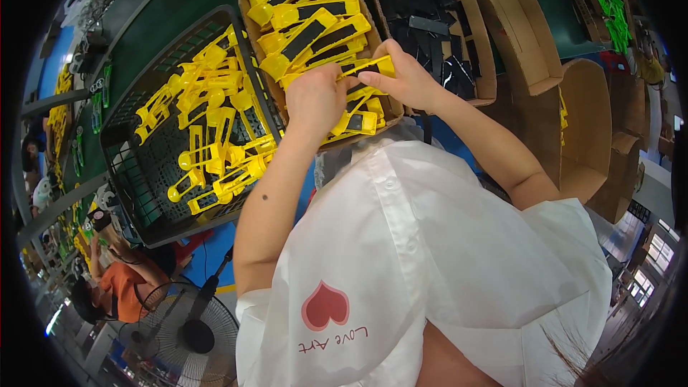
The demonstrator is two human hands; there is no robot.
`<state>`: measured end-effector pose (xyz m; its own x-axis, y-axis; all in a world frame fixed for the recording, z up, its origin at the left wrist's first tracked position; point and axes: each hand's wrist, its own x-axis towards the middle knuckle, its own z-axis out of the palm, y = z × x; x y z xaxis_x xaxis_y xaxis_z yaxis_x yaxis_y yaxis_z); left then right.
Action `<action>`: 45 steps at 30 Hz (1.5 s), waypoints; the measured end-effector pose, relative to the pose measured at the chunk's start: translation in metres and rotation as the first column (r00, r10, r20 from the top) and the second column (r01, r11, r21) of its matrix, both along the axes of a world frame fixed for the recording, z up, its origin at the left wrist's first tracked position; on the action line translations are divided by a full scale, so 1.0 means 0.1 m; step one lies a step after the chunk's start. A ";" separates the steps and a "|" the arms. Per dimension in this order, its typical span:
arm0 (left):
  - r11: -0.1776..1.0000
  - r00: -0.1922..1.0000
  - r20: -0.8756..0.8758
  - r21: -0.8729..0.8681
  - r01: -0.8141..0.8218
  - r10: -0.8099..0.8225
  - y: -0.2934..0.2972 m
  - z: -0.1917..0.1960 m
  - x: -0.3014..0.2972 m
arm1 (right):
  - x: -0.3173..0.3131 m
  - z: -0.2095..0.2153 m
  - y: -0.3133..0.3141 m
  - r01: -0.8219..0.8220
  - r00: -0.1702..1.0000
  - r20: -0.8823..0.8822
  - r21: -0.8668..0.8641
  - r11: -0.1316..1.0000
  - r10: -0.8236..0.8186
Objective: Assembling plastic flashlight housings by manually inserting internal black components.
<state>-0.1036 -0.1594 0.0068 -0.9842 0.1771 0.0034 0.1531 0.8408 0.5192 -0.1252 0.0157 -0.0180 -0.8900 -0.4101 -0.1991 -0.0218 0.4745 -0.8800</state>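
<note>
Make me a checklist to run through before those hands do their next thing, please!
1. Left hand and right hand at the same yellow piece: ok.
2. Something black pressed fully into that piece: cannot tell, fingers cover much of it.
3. More black strips nearby: ok, lying in the cardboard box just beyond the right hand.
4. More yellow frames nearby: ok, heaped in the dark basket on the left.
5. Yellow-and-black pieces below the hands lined up neatly: not ok, they overlap.
</note>
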 end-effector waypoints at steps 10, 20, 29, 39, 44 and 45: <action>0.985 0.992 0.016 0.123 0.121 -0.123 -0.19 -0.18 -0.71 | -0.37 0.11 0.01 0.028 0.996 0.091 -0.023 0.999 -0.026; 0.978 0.969 -0.142 -0.079 0.192 -0.202 -0.18 -0.13 -0.12 | 0.18 -0.35 -0.07 -0.271 0.875 -0.301 0.345 0.899 0.379; 0.939 0.991 -0.118 -0.344 0.016 -0.061 -0.12 -0.34 0.36 | -0.17 -0.35 -0.26 -0.234 0.932 -0.292 -0.041 0.971 0.213; 0.940 0.824 -0.468 0.264 -0.215 0.320 -0.53 -0.45 0.16 | -0.81 -0.81 1.35 0.192 0.967 -0.255 0.736 0.650 0.003; 0.692 0.692 0.026 0.013 -0.722 0.721 -1.40 -0.82 0.19 | -0.54 -0.70 1.30 0.259 0.954 -0.276 0.561 0.786 -0.118; 0.660 0.641 0.183 -0.066 -0.749 0.745 -1.48 -0.90 0.16 | -0.50 -0.69 1.23 0.290 0.946 -0.280 0.490 0.822 -0.166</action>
<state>-0.0878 -0.3075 -0.0831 -0.7639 -0.6171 -0.1888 -0.6196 0.6195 0.4820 -0.1755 0.1389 -0.0870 -0.9899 -0.0808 -0.1164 -0.0139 0.8728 -0.4879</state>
